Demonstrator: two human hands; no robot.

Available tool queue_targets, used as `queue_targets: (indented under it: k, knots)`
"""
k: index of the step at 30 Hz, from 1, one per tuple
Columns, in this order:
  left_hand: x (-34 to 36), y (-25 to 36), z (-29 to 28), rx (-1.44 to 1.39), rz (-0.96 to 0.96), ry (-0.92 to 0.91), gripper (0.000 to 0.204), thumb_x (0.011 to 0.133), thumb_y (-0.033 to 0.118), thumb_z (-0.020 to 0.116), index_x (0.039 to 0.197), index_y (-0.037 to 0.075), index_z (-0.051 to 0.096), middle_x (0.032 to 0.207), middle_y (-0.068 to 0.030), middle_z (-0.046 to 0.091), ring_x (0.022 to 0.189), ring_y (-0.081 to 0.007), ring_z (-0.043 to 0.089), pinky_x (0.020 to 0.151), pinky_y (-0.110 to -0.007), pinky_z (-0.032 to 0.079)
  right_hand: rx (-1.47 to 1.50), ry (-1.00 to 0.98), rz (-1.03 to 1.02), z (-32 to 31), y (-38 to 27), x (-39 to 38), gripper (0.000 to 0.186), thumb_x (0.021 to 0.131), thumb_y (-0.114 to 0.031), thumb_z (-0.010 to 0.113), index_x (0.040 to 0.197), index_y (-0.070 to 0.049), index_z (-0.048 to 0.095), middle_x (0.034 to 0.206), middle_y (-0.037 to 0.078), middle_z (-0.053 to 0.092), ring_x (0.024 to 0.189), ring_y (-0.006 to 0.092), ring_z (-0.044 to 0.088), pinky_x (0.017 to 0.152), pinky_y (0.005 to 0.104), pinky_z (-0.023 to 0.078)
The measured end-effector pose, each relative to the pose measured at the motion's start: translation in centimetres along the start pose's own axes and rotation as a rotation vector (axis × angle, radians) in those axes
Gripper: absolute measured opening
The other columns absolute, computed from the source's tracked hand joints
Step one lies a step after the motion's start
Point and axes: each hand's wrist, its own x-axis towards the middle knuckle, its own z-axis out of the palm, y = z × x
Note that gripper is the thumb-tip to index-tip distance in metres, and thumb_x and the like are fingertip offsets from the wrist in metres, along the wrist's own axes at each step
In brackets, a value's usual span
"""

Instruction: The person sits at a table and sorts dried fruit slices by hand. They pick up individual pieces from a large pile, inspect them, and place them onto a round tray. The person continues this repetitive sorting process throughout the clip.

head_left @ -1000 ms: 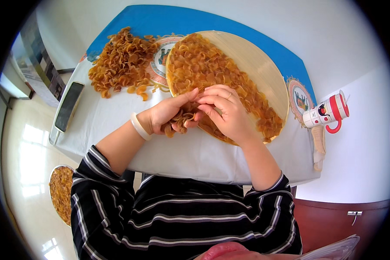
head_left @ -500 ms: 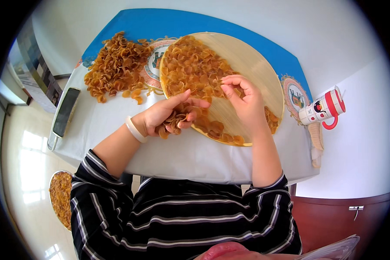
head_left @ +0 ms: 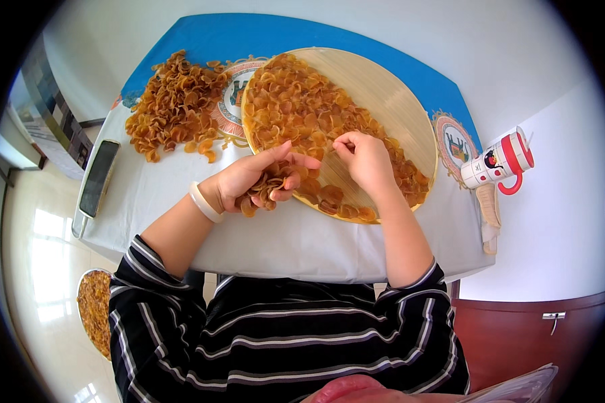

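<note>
Heap [head_left: 175,107]: upper left of the frame; brown discs [head_left: 181,127] facing every way
Left hand [head_left: 240,178]: left of centre; thumb and index spread, other fingers curled around a clump of discs [head_left: 269,184] at mixed angles
Tray [head_left: 386,97]: upper centre, partly covered by spread discs [head_left: 309,101]; long axis slants down rightward
Right hand [head_left: 368,162]: over the tray; thumb and index tips pinched; cannot tell whether on a disc

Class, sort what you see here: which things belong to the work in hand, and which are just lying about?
In use:
left hand, cupping brown pieces
right hand, over round tray
loose brown pile

Lying about:
phone
red-and-white cup
batch at lower left, untouched though perhaps related
</note>
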Motion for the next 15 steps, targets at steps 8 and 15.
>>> queue_targets:
  k: [8,15]
  knots:
    - [0.11,-0.03,-0.09,-0.010,-0.001,-0.007,0.069,0.104,0.059,0.039,0.142,0.002,0.048,0.082,0.0009,0.049,0.063,-0.0076,0.045,0.040,-0.018,0.028,-0.050,-0.016,0.000,0.45,-0.20,0.04,0.014,0.092,-0.020,0.068,0.095,-0.009,0.075,0.090,0.013,0.073,0.080,0.0298,0.069,0.072,0.0397,0.053]
    - [0.11,-0.02,-0.09,-0.025,-0.005,-0.004,0.069,0.104,0.059,0.039,0.142,0.002,0.049,0.082,0.0010,0.049,0.064,-0.0076,0.045,0.040,-0.018,0.028,-0.039,0.014,-0.015,0.83,0.18,0.13,0.015,0.090,-0.022,0.070,0.095,-0.009,0.076,0.089,0.011,0.074,0.081,0.0290,0.070,0.072,0.0396,0.054]
